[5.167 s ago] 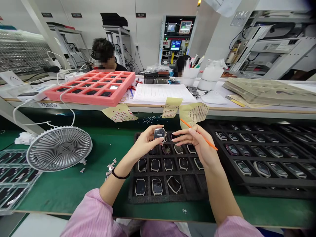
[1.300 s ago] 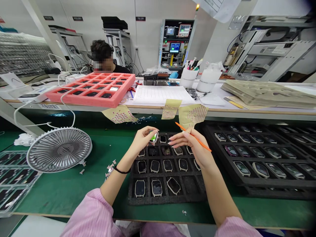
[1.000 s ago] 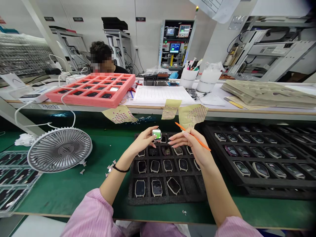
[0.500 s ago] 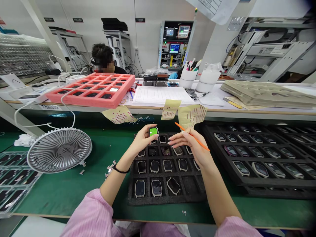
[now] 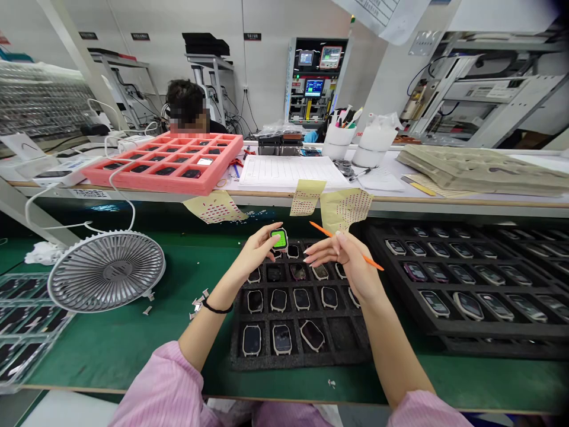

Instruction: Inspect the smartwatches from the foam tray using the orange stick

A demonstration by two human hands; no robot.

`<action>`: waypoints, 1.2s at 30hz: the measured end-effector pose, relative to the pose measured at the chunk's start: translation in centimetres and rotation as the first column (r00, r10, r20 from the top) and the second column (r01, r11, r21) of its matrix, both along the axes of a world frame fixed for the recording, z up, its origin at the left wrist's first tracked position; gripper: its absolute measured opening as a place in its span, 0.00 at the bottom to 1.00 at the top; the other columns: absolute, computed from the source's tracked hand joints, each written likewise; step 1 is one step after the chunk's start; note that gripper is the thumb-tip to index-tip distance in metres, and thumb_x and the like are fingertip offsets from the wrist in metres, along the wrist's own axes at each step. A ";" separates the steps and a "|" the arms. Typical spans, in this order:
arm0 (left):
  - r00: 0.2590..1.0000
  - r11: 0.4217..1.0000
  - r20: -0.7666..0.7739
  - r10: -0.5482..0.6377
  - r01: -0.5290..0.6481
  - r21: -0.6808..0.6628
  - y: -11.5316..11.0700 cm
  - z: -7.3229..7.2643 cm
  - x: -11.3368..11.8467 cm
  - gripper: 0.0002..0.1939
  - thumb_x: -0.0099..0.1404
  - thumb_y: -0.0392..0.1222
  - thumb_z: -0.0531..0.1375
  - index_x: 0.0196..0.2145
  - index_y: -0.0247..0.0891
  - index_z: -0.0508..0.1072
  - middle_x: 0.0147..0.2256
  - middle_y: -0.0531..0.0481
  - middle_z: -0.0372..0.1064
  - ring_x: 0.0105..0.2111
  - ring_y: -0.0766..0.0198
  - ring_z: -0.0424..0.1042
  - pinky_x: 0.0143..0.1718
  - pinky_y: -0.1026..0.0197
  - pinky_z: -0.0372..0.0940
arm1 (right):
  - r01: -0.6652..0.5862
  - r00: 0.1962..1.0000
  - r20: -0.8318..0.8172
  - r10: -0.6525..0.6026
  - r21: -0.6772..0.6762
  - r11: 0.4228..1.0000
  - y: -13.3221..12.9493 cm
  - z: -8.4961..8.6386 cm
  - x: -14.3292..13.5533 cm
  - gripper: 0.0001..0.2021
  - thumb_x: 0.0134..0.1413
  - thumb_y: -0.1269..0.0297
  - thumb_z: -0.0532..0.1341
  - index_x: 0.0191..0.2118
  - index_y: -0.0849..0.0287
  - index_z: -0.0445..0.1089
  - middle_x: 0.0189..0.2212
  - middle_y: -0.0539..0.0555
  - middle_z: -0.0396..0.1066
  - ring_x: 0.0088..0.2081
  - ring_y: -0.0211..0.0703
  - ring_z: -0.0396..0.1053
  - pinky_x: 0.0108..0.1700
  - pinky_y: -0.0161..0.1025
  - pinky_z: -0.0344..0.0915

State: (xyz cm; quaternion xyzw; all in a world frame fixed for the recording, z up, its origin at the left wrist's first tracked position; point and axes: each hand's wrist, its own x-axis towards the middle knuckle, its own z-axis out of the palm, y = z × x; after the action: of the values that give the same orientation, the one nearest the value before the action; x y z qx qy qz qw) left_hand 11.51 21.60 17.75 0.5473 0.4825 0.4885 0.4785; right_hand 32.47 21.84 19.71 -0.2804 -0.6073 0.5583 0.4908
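Observation:
In the head view my left hand (image 5: 258, 249) is closed on a smartwatch (image 5: 279, 239) with a lit green screen, its thumb across the display. The watch is held above the far side of a black foam tray (image 5: 234, 350). Several dark-screened watch bodies sit in the tray's pockets, and one near-right pocket is bare. Between the thumb and fingers of my right hand (image 5: 344, 258) lies a slim orange stick (image 5: 372, 263), pen-like and slanting; its exact kind is unclear. The other right fingers stretch toward the watch without touching it.
A round grey fan (image 5: 109, 270) stands on the left. Right of my hand are more black trays (image 5: 413, 308) of watches. Dotted yellow sticker sheets (image 5: 347, 207) hang from the shelf edge, under a pink foam tray (image 5: 195, 185). A co-worker (image 5: 184, 104) sits beyond.
The watch has tilted and shifted slightly right in my left hand, and my thumb has moved onto its screen. The orange stick's angle in my right hand has changed a little.

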 end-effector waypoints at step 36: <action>0.980 0.971 -0.187 0.065 -0.019 0.237 -3.2 1.3 2.0 0.16 0.65 0.42 0.57 0.50 0.39 0.65 0.31 0.54 0.59 0.26 0.69 0.56 0.27 0.66 0.56 | 0.225 0.970 -0.150 -0.192 0.252 0.941 -1.0 -1.7 -1.6 0.21 0.65 0.52 0.53 0.26 0.55 0.74 0.23 0.53 0.76 0.22 0.45 0.73 0.26 0.45 0.72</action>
State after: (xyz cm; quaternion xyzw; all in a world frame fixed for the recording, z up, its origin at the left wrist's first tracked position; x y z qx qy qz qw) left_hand 13.48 18.44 19.06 0.6345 0.4774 0.4966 0.3507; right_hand 30.83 20.80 18.03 -0.2395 -0.6122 0.4324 0.6171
